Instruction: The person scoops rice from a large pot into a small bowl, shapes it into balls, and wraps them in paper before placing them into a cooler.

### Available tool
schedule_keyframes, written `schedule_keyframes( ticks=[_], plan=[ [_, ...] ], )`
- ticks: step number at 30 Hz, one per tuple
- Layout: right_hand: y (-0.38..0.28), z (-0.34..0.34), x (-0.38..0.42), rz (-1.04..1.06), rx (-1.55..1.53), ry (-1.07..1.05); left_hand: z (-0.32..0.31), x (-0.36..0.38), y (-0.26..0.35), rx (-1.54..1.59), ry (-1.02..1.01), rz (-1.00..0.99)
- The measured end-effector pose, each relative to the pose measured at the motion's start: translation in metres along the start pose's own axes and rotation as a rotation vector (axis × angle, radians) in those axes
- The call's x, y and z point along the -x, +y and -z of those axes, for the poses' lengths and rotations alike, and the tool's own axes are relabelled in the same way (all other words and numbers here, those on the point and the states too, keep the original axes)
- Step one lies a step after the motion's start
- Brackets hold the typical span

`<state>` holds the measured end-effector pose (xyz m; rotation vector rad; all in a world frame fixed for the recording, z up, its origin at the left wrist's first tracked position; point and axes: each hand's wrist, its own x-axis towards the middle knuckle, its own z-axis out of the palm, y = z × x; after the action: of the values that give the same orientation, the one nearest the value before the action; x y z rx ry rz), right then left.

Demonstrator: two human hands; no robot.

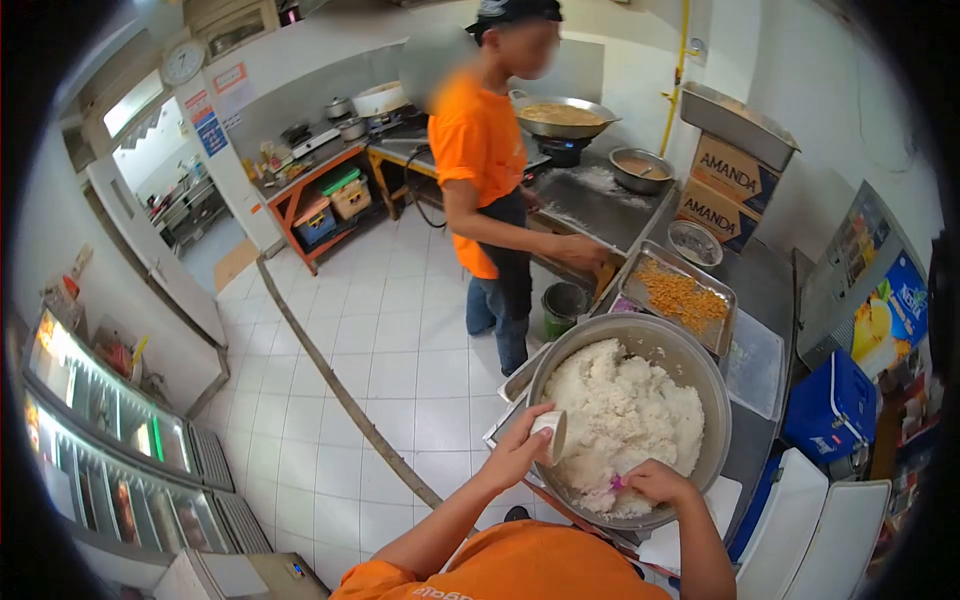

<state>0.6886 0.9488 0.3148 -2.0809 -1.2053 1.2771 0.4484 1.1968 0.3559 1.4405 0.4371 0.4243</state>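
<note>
A wide metal basin (pixel 716 400) in front of me holds a big mound of cooked white rice (pixel 625 410). My left hand (pixel 518 445) grips a small white cup (pixel 551 436) over the basin's left rim, its mouth tilted toward the rice. At the near side of the mound, my right hand (pixel 655 482) is closed around a pink utensil (pixel 618 483); its working end is in or against the rice, and I cannot make out its exact kind.
Beyond the basin lies a metal tray of orange-brown food pieces (pixel 680 295). A co-worker in an orange shirt (pixel 475 150) reaches toward it. A wok (pixel 560 115) sits on a burner behind. Boxes (pixel 725 185) and a blue cooler (pixel 830 405) stand at right.
</note>
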Motion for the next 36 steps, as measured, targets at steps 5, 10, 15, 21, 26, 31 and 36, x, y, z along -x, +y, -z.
schedule_keyframes(
  ticks=[5, 10, 15, 21, 26, 31, 36],
  plan=[
    [-0.005, 0.028, 0.02, -0.024, -0.032, 0.219, -0.012, -0.013, -0.025, -0.135, 0.008, -0.064],
    [-0.081, 0.059, 0.06, 0.087, 0.299, 0.496, -0.046, -0.03, -0.015, 0.037, -0.17, 0.279],
    [-0.119, 0.01, 0.06, 0.037, 0.667, 0.805, -0.088, -0.044, -0.02, 0.526, -0.157, 0.544],
    [-0.111, -0.005, 0.074, 0.147, 0.33, 1.207, -0.075, -0.047, -0.035, 1.02, -0.311, 0.404],
    [-0.071, -0.033, 0.068, -0.054, -0.382, 0.905, -0.088, -0.049, -0.025, 0.987, -0.219, 0.31],
    [-0.089, -0.034, 0.052, -0.003, -0.184, 0.792, -0.106, -0.042, -0.032, 0.734, -0.142, 0.176],
    [-0.057, 0.007, 0.069, 0.025, 0.084, 0.68, -0.095, -0.038, -0.035, 0.677, -0.151, 0.25]
  ],
)
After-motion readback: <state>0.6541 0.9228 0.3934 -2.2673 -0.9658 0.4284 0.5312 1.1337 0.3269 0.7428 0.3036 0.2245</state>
